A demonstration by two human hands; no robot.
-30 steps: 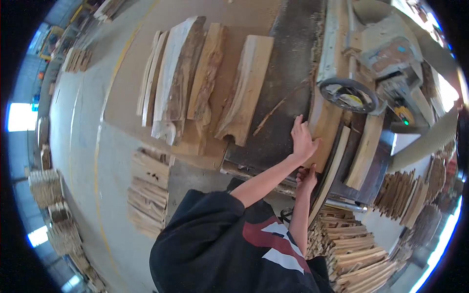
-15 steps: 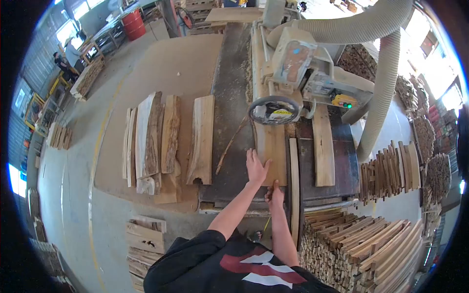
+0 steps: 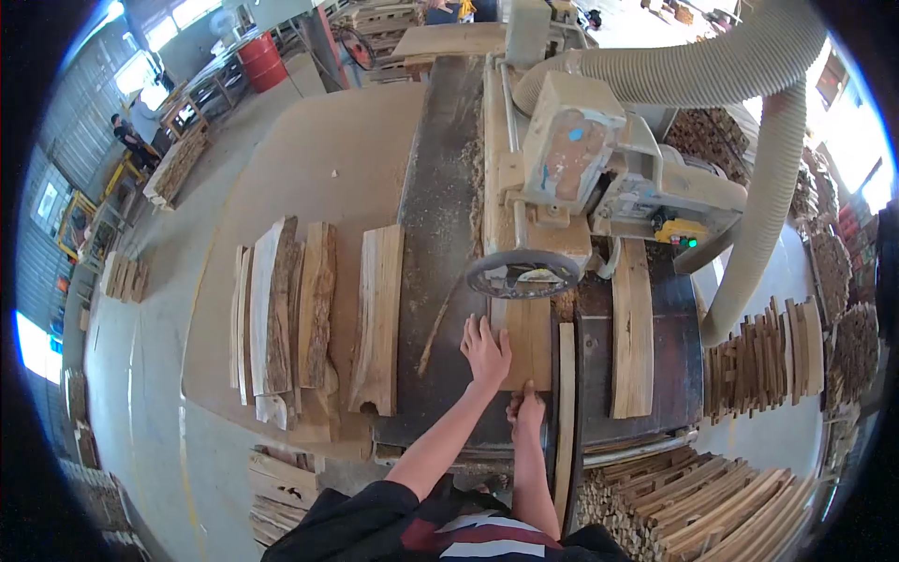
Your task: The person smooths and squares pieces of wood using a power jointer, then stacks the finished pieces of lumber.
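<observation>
A flat wooden board (image 3: 527, 347) lies on the dark machine table, its far end out of sight beneath the saw machine (image 3: 571, 140) and its handwheel (image 3: 524, 273). My left hand (image 3: 485, 353) rests with fingers spread at the board's left edge. At the near end of the same board is my right hand (image 3: 527, 408), fingers curled and thumb against the end edge. Just right of the board, a narrow wood strip (image 3: 566, 412) lies along a dark metal fence (image 3: 578, 375).
Rough-edged planks (image 3: 377, 318) lie left on a brown sheet (image 3: 346, 140). Another board (image 3: 633, 328) is right of the fence. Stacked strips (image 3: 712, 506) stand near right. Large hoses (image 3: 684, 75) arch overhead. Two people (image 3: 140, 126) are far left.
The board has slid forward, so less of it shows before the machine. Both hands have stayed with it. The camera view has shifted, and the surroundings appear lower.
</observation>
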